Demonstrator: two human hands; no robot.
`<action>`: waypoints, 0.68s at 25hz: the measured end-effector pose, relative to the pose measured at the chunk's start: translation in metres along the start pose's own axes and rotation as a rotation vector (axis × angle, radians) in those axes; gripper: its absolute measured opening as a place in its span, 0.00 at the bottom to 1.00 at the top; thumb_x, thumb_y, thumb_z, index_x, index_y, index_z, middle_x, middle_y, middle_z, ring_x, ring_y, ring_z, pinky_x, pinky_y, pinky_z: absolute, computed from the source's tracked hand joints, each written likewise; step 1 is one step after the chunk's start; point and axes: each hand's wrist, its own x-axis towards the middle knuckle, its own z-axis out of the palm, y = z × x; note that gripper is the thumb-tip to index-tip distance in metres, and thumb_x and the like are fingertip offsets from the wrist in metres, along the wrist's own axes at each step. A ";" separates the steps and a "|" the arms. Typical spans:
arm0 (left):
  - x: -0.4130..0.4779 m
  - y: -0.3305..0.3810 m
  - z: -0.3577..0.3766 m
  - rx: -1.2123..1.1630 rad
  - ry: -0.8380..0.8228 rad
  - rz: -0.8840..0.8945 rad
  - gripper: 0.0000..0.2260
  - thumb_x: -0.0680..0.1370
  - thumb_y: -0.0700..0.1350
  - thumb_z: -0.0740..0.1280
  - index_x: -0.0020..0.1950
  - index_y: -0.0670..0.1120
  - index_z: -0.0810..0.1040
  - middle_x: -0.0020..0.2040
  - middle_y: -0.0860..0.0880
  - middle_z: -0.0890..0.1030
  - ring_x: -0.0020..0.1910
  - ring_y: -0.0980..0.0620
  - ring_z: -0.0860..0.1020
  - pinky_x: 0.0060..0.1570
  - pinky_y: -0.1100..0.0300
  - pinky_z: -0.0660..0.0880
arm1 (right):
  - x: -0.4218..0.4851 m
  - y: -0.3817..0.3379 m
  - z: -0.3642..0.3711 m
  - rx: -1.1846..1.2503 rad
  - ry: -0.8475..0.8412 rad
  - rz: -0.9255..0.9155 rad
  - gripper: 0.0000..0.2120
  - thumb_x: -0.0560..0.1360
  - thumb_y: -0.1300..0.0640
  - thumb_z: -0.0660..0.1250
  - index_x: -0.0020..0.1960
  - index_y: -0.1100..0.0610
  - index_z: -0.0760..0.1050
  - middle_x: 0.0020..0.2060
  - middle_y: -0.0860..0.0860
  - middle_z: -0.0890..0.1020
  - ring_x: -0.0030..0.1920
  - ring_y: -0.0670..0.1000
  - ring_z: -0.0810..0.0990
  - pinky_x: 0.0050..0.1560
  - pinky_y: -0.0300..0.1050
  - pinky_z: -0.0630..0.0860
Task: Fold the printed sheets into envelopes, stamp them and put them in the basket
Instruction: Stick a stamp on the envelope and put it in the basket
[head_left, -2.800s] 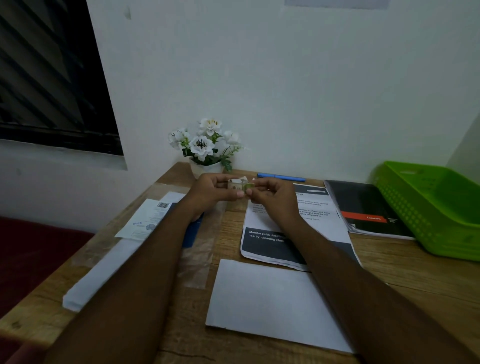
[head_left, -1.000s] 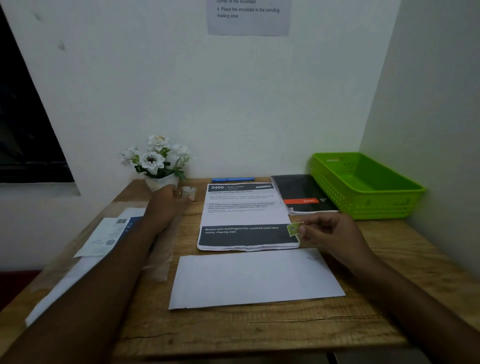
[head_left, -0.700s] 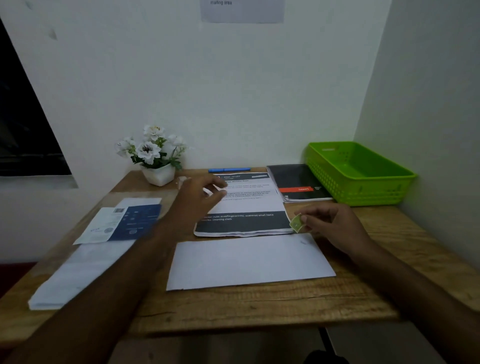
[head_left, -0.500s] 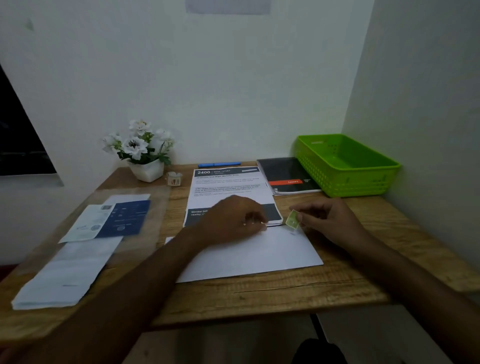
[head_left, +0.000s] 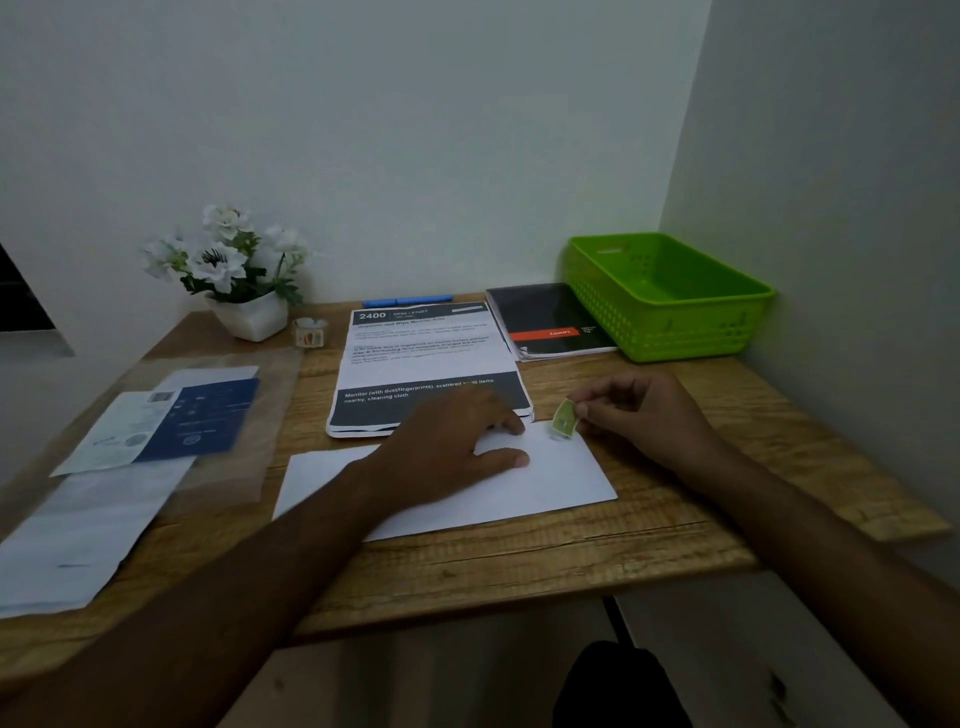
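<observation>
The white envelope (head_left: 545, 478) lies flat on the table (head_left: 519, 561), just in front of the stack of printed sheets (head_left: 415, 364), w/ the green basket (head_left: 670, 296) well off to its far right by the wall. The left hand (head_left: 457, 441) rests palm-down on the envelope, fingers spread and loose, gripping nothing, just pinning the paper. The right hand (head_left: 644, 415) is closed in a pinch on a small green stamp (head_left: 565, 418), held at the envelope's far right corner, lower edge at or just above the paper; contact can't be told.

Handling, as a guess: stamp is v. light and floppy, prob. sticky on one face, so best held by one edge only, as now, and pressed flat from the middle outward. Envelope is thin, light, slides easily on wood, so the flat left palm is needed while pressing. For lifting to the basket, pinch a long edge; it'll bend if held by a corner.
</observation>
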 end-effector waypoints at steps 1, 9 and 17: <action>0.001 0.002 0.000 -0.015 0.012 -0.014 0.16 0.75 0.58 0.66 0.58 0.52 0.77 0.56 0.54 0.78 0.52 0.59 0.73 0.53 0.60 0.72 | 0.000 0.000 0.001 0.001 -0.008 0.004 0.08 0.72 0.65 0.72 0.47 0.53 0.82 0.40 0.51 0.86 0.38 0.47 0.85 0.41 0.36 0.81; 0.024 0.023 0.007 -0.362 0.172 -0.182 0.06 0.74 0.48 0.70 0.47 0.47 0.84 0.41 0.51 0.83 0.38 0.60 0.77 0.39 0.65 0.73 | -0.001 -0.001 0.006 0.163 -0.028 0.041 0.06 0.70 0.69 0.72 0.44 0.60 0.81 0.38 0.56 0.85 0.36 0.50 0.85 0.40 0.38 0.82; 0.023 0.024 0.011 -0.542 0.154 -0.255 0.05 0.74 0.43 0.70 0.42 0.41 0.83 0.32 0.50 0.81 0.29 0.62 0.74 0.31 0.71 0.68 | -0.002 -0.004 0.008 0.194 -0.054 0.039 0.03 0.71 0.67 0.71 0.45 0.63 0.79 0.38 0.62 0.85 0.36 0.53 0.85 0.38 0.42 0.83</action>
